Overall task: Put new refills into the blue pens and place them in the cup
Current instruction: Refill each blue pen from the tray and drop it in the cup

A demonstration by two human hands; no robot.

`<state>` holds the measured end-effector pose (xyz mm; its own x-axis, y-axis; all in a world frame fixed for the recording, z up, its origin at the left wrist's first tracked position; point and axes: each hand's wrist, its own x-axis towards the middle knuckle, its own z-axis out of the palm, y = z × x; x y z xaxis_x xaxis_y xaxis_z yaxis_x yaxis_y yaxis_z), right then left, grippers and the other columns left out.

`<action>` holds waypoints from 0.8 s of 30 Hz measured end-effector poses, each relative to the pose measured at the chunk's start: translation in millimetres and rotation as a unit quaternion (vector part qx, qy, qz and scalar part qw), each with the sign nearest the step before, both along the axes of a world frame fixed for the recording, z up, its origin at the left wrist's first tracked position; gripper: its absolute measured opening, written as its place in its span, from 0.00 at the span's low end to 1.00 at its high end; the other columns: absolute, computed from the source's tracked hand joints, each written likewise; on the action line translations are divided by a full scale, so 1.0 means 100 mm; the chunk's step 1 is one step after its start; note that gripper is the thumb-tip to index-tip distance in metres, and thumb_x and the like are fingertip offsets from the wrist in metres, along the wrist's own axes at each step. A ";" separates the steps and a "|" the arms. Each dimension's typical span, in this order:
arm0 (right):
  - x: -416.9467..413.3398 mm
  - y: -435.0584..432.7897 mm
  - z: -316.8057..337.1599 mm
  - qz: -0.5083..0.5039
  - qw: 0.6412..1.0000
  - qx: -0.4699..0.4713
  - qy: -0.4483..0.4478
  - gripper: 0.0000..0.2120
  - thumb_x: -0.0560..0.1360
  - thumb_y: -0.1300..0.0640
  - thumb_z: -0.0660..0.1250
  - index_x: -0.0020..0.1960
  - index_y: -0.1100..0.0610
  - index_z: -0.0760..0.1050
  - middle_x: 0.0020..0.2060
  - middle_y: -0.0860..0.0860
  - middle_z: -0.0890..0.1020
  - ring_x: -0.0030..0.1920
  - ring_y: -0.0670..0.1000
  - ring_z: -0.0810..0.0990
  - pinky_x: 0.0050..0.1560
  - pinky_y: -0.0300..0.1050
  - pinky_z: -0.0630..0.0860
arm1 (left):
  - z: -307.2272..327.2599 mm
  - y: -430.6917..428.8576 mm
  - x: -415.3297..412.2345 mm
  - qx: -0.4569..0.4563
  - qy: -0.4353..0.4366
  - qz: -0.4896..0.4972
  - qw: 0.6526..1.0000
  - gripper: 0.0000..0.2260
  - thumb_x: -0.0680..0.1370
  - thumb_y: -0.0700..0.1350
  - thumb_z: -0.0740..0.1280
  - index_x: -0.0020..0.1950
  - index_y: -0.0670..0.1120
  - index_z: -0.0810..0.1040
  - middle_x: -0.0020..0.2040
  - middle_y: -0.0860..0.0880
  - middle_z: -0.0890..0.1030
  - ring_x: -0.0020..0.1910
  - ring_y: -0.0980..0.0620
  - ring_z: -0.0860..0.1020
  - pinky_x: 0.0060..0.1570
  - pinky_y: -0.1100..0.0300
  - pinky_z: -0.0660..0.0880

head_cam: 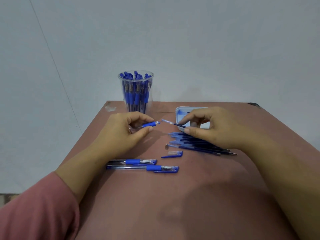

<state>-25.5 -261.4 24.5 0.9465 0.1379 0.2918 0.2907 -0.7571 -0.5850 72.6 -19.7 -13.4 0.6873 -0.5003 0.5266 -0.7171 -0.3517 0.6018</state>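
Refill (173, 123) just beside barrel (149, 125), seemingly apart

- Left hand (128, 130), left of centre, palm down, fingers curled around a pen barrel (150, 124).
- Right hand (213, 129), to the right, thumb and forefinger pinching a refill (173, 123).

Soft, even, dimmish light; faint shadows on the table (190, 196); wide-angle bending; slight blur.

Your left sleeve (34, 210) at 8 o'clock, dusty pink, plain matte fabric, cuff edge partway up the forearm, your left hand (121, 134) bare, your right hand (213, 129) bare, short nails, right forearm (277, 170) uncovered out to 4 o'clock
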 end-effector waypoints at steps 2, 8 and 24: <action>0.01 0.01 -0.02 0.010 1.000 0.004 -0.005 0.10 0.74 0.55 0.71 0.48 0.38 0.79 0.36 0.46 0.80 0.40 0.44 0.79 0.50 0.37 0.75 | 0.00 0.00 0.00 -0.002 0.002 -0.001 1.000 0.08 0.73 0.43 0.74 0.49 0.56 0.83 0.42 0.64 0.83 0.41 0.66 0.80 0.40 0.76 0.70; 0.05 -0.03 -0.06 0.005 1.000 0.007 0.000 0.09 0.74 0.55 0.71 0.48 0.41 0.80 0.36 0.46 0.80 0.40 0.44 0.79 0.48 0.33 0.75 | 0.01 -0.02 0.01 -0.002 0.004 -0.005 1.000 0.07 0.73 0.43 0.74 0.50 0.52 0.83 0.41 0.62 0.83 0.41 0.67 0.79 0.40 0.76 0.70; 0.07 -0.05 -0.09 0.011 0.999 -0.040 0.000 0.10 0.75 0.51 0.69 0.48 0.34 0.78 0.40 0.42 0.81 0.46 0.44 0.78 0.51 0.36 0.74 | 0.00 0.02 0.01 0.038 -0.017 -0.004 0.999 0.08 0.73 0.45 0.74 0.50 0.55 0.84 0.39 0.64 0.82 0.40 0.62 0.79 0.38 0.73 0.72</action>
